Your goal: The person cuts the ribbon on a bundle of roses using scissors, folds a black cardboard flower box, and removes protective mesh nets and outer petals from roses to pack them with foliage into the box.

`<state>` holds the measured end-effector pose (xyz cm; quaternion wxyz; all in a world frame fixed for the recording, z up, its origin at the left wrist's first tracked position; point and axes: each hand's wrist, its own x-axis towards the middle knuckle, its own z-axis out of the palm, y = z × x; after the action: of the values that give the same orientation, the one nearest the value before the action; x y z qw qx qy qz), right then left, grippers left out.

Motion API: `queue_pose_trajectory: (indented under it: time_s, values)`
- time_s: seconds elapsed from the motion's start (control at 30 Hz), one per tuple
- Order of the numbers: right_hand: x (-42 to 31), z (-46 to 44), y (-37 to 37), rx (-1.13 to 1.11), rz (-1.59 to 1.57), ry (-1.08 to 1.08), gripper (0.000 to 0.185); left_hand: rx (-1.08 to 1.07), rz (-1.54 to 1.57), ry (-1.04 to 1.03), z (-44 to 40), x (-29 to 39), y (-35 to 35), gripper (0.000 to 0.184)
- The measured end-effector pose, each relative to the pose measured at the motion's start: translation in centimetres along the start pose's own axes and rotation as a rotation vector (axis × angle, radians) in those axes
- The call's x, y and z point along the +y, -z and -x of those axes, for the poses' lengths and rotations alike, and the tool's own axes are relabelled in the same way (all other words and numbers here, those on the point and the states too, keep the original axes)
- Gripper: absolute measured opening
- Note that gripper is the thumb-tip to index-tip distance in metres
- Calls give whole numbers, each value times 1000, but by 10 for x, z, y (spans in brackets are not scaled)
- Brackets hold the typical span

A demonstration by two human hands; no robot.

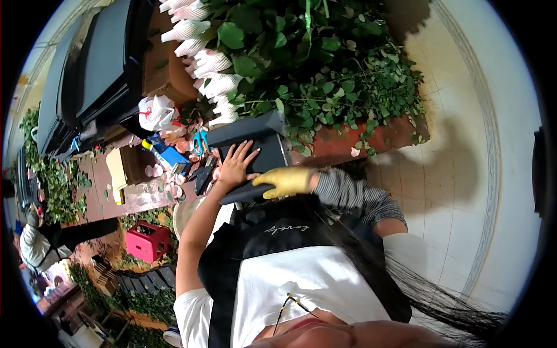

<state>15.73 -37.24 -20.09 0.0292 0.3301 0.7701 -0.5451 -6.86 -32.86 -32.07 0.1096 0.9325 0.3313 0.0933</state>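
Black box [267,152], shallow and open-topped, lies on a reddish table [333,145] at the centre of the view, just ahead of a person wearing a black apron [275,229] over a white shirt; the left hand [235,168], bare, is open, its fingers spread flat inside the box; the right hand [284,182], in a yellow glove below a striped sleeve, has slightly bent fingers at the box's near edge, and I cannot tell whether it grips anything.

Taking the box as the clock's centre, teal scissors [200,142] lie near it, between nine and ten; at nine are a blue carton [173,156], scattered pink petals [174,188] and, farther out, a brown cardboard box [135,165]; a white plastic bag [155,113] sits at ten; flower heads in white netting [191,29] are lined up at eleven; leafy green stems [342,75] spread from twelve to two; a red stool [148,240] stands at eight; another person [36,246] is well apart, between eight and nine.
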Motion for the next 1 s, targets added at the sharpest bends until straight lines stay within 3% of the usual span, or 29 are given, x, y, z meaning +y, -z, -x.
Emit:
queue_pose_trajectory:
  time_s: [0.03, 0.1, 0.13, 0.17, 0.2, 0.23, 0.27, 0.33, 0.47, 0.53, 0.57, 0.6, 0.67, 0.7, 0.73, 0.77, 0.8, 0.83, 0.87, 0.93, 1.0]
  values:
    - [4, 0, 14, -70, -425, 63, 69, -3, -115, -22, -1, -2, -1, 84]
    - [0, -2, 49, -19, -771, 3, 61, -29, -53, 10, 1, 0, -4, 84]
    - [11, 3, 55, 326, -376, 75, 52, -15, 11, 36, 1, 0, -5, 84]
    - [0, 24, 73, 508, -357, -145, 45, -1, 15, 27, 0, 2, -1, 84]
    - [21, 41, 89, 682, -182, -106, 40, 1, 16, 27, 2, 2, -1, 84]
    - [63, 55, 91, 1120, 121, 55, 42, 28, 11, 24, 1, 1, -2, 84]
    - [58, 77, 99, 1117, 127, 54, 42, 51, 11, 23, 1, 1, -4, 84]
    - [10, 118, 107, 1474, -463, -102, 50, 11, 14, 34, 1, 3, -1, 84]
    - [-47, 69, 104, 369, -531, 291, 54, -22, 0, 43, 1, 0, -4, 85]
    - [-33, 3, 68, 20, -542, 205, 57, 8, 83, 26, 4, -4, -4, 79]
    - [-6, -27, 55, 127, -144, 231, 67, -52, 63, -35, 7, -9, 2, 71]
    - [19, -55, 47, 227, 256, 273, 77, -14, 133, 72, 15, -11, -4, 54]
    - [42, -73, 35, -10, 849, -164, 99, -7, 249, 290, 42, -16, 22, 38]
    - [49, -75, 18, 59, 966, -144, 104, 36, 288, 474, 57, -8, 67, 26]
    - [55, -72, 6, 139, 1081, -124, 110, 222, 525, 589, 81, -13, 90, 26]
    - [58, -72, 3, 142, 1052, -134, 111, 455, 559, 682, 102, -17, 123, 25]
    - [59, -72, 1, 140, 1016, -153, 113, 445, 408, 955, 128, -39, 135, 25]
    - [52, -74, 4, 118, 1030, -172, 113, 656, 321, 963, 155, -71, 143, 24]
    - [44, -73, 5, 94, 1037, -199, 113, 732, 155, 969, 169, -94, 171, 22]
    - [47, -75, 4, 63, 1013, -228, 114, 809, -149, 1119, 196, -154, 191, 26]
    - [46, -75, 7, 14, 993, -250, 113, 660, -319, 1194, 217, -210, 191, 42]
